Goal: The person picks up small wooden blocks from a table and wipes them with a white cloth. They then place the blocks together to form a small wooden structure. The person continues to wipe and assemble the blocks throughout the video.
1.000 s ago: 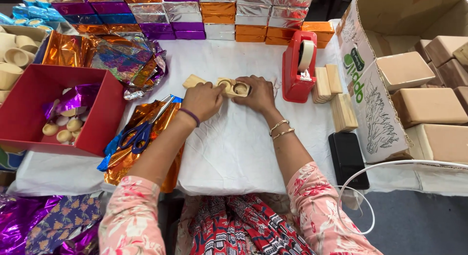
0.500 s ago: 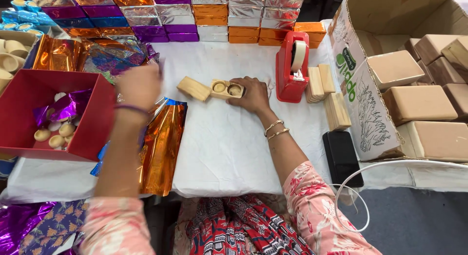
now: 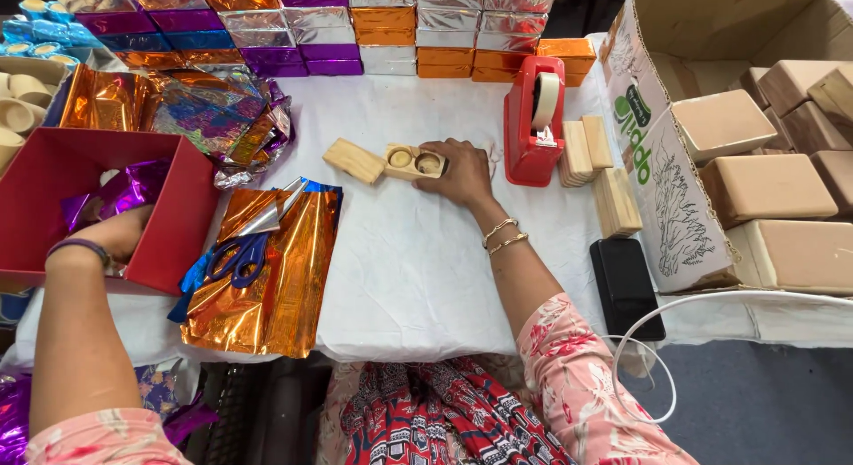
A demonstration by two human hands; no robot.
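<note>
My right hand [image 3: 462, 174] lies flat on the cloth [image 3: 418, 252], fingers together and pressing on the right end of the open wooden box [image 3: 414, 162] — it has two round wells, and its lid [image 3: 354, 159] sits just left of it. My left hand [image 3: 111, 234] is inside the red tray [image 3: 178, 225] at the near left, fingers curled down among purple foil [image 3: 124, 191]; if they already pinch something, I cannot tell. To do this well I would keep the box steady with the right hand and pick only one small piece — not the loose foil. Scissors [image 3: 233, 256] lie on orange foil [image 3: 267, 287] between tray and box.
</note>
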